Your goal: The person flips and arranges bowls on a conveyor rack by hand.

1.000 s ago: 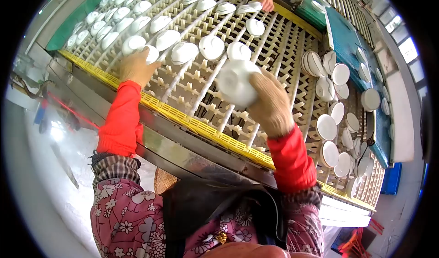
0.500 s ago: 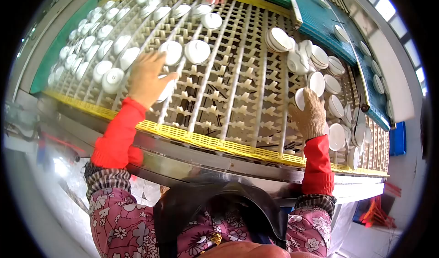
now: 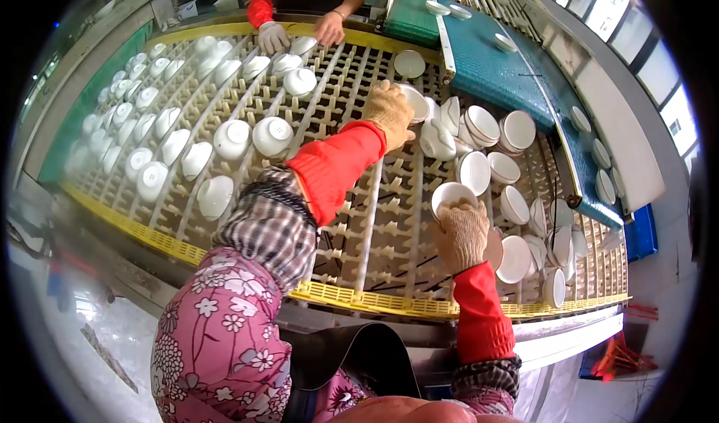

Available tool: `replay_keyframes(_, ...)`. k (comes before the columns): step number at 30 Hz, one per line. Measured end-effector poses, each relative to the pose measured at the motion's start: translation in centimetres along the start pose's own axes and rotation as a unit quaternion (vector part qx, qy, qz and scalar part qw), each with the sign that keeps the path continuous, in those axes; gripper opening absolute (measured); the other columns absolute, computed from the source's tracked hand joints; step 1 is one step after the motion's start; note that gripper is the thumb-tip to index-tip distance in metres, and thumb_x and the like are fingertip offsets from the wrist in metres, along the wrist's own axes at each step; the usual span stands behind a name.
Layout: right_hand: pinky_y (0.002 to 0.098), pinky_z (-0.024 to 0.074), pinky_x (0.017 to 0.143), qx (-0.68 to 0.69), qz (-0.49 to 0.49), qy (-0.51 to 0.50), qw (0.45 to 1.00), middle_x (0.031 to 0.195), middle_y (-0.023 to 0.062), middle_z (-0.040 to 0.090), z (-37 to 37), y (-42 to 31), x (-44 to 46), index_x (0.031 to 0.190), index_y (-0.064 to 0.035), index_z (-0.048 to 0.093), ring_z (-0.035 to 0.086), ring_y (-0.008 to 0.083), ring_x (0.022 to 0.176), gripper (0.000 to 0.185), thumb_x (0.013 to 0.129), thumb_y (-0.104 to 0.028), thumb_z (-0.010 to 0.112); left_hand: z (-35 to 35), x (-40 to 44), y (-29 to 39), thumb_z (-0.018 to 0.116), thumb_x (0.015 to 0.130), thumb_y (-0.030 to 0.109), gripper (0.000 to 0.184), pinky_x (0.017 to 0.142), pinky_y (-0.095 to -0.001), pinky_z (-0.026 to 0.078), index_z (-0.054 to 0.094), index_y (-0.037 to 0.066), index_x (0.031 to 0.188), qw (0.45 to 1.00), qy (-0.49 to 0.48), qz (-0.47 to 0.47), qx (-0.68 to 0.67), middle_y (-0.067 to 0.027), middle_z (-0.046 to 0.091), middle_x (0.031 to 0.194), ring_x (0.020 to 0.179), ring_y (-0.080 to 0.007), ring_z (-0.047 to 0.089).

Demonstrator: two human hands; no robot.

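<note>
My left hand (image 3: 389, 114), in a tan knit glove, reaches across the slatted conveyor with its fingers curled at the left rim of a small stack of white bowls (image 3: 416, 102). Nearer to me, my gloved right hand (image 3: 460, 237) grips the near rim of another white bowl (image 3: 451, 195), whose hollow side faces up. Right of it, several white bowls lie tilted or stacked, among them an upright-facing bowl (image 3: 474, 173) and a round one (image 3: 514, 260). White spoon-like pieces (image 3: 438, 140) lie beside the stack at my left hand.
Upside-down bowls (image 3: 232, 139) sit in rows on the pegged conveyor (image 3: 352, 254) at left. Across it, a co-worker's gloved hand (image 3: 273, 38) and bare hand (image 3: 329, 29) are by bowls. A teal belt (image 3: 487, 59) carries bowls at right. A yellow edge strip (image 3: 374, 301) runs in front.
My left hand has left a bowl on the left side and crossed right to the bowl stack. My right hand stays at its bowl. The view has shifted, showing more of the co-worker.
</note>
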State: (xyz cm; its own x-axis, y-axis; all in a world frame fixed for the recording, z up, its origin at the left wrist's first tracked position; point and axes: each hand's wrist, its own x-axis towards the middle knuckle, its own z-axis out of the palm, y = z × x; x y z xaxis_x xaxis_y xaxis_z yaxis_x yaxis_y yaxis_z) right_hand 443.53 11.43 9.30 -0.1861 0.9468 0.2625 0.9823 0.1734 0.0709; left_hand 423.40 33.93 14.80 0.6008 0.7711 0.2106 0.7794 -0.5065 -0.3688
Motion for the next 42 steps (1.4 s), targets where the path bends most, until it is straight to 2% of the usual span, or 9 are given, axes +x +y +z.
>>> replay_keyframes(6, 0.0644, 0.0492, 0.115, 0.037, -0.004, -0.038, 0.999, 0.110, 0.0146, 0.082, -0.1, 0.5, 0.1, 0.110, -0.0047, 0.082, 0.074, 0.0390, 0.120, 0.036, 0.085, -0.031, 0.082, 7.0, 2.2, -0.2, 0.046, 0.116, 0.052, 0.055, 0.122, -0.0429, 0.038, 0.087, 0.015, 0.118, 0.993, -0.115, 0.035, 0.020, -0.0097, 0.084, 0.123, 0.130, -0.0241, 0.070)
replay_keyframes(10, 0.0634, 0.0501, 0.109, 0.064, -0.036, 0.037, 0.997, 0.104, 0.0140, 0.079, 0.3, 0.8, -0.4, 0.105, -0.0056, 0.079, 0.073, 0.0392, 0.113, 0.031, 0.084, -0.028, 0.080, 4.3, -7.3, -2.7, 0.070, 0.103, 0.055, 0.046, 0.107, -0.0490, 0.054, 0.085, 0.015, 0.120, 0.899, -0.059, -0.047, -0.432, -0.0153, 0.081, 0.116, 0.117, -0.0309, 0.074)
replay_keyframes(14, 0.0603, 0.0525, 0.099, 0.069, -0.047, 0.066, 0.994, 0.095, 0.0134, 0.076, 0.3, 1.1, -0.4, 0.099, -0.0073, 0.076, 0.072, 0.0401, 0.102, 0.025, 0.083, -0.028, 0.079, 3.3, -15.7, -8.8, 0.072, 0.109, 0.043, 0.042, 0.103, -0.0412, 0.057, 0.081, 0.007, 0.126, 0.894, 0.098, 0.165, -0.405, -0.0182, 0.075, 0.106, 0.115, -0.0347, 0.073)
replay_keyframes(17, 0.0589, 0.0527, 0.099, 0.054, -0.051, 0.078, 0.994, 0.095, 0.0132, 0.076, 0.4, 1.1, -0.4, 0.100, -0.0073, 0.077, 0.072, 0.0391, 0.101, 0.025, 0.084, -0.026, 0.077, -0.1, -22.0, -12.4, 0.073, 0.109, 0.039, 0.038, 0.097, -0.0395, 0.059, 0.080, 0.003, 0.117, 0.796, -0.154, -0.125, -0.572, -0.0187, 0.077, 0.110, 0.106, -0.0304, 0.074)
replay_keyframes(19, 0.0603, 0.0509, 0.108, 0.075, -0.032, 0.034, 0.996, 0.099, 0.0141, 0.078, -0.4, 0.9, -0.4, 0.100, -0.0048, 0.079, 0.072, 0.0373, 0.107, 0.027, 0.085, -0.027, 0.076, 0.0, -25.4, -14.9, 0.075, 0.107, 0.040, 0.041, 0.098, -0.0406, 0.059, 0.079, 0.002, 0.120, 0.762, -0.138, -0.215, -0.595, -0.0195, 0.078, 0.114, 0.106, -0.0292, 0.073)
replay_keyframes(24, 0.0598, 0.0525, 0.102, 0.057, -0.056, 0.071, 0.994, 0.094, 0.0125, 0.076, 0.5, 1.3, -0.5, 0.101, -0.0076, 0.078, 0.072, 0.0369, 0.101, 0.025, 0.085, -0.027, 0.077, -3.3, -25.5, -13.1, 0.078, 0.104, 0.049, 0.058, 0.107, -0.0507, 0.054, 0.076, 0.004, 0.139, 0.966, 0.008, -0.225, -0.127, -0.0214, 0.079, 0.121, 0.111, -0.0337, 0.071)
replay_keyframes(27, 0.0592, 0.0521, 0.100, 0.077, -0.063, 0.068, 0.993, 0.092, 0.0130, 0.074, -0.2, 1.2, -0.6, 0.100, -0.0078, 0.078, 0.072, 0.0374, 0.100, 0.023, 0.088, -0.027, 0.077, -0.1, -21.8, -10.2, 0.076, 0.104, 0.053, 0.062, 0.116, -0.0520, 0.050, 0.072, 0.010, 0.149, 0.944, 0.040, -0.203, -0.257, -0.0182, 0.081, 0.130, 0.120, -0.0372, 0.075)
replay_keyframes(32, 0.0623, 0.0497, 0.114, 0.130, -0.046, 0.021, 0.990, 0.097, 0.0132, 0.078, -1.0, 1.5, -0.9, 0.101, -0.0076, 0.081, 0.073, 0.0370, 0.104, 0.025, 0.085, -0.027, 0.078, 2.5, -10.9, -6.2, 0.062, 0.104, 0.067, 0.083, 0.127, -0.0538, 0.042, 0.056, 0.012, 0.167, 0.911, -0.228, -0.212, -0.272, -0.0268, 0.068, 0.156, 0.152, -0.0416, 0.059)
replay_keyframes(42, 0.0676, 0.0470, 0.118, 0.171, -0.044, -0.001, 0.984, 0.100, 0.0157, 0.080, -1.7, 2.2, -1.2, 0.102, -0.0093, 0.083, 0.075, 0.0409, 0.102, 0.023, 0.088, -0.027, 0.077, 8.2, -8.7, -5.7, 0.076, 0.095, 0.040, 0.039, 0.095, -0.0450, 0.061, 0.079, 0.008, 0.118, 0.845, -0.107, -0.348, -0.392, -0.0188, 0.084, 0.110, 0.103, -0.0323, 0.081)
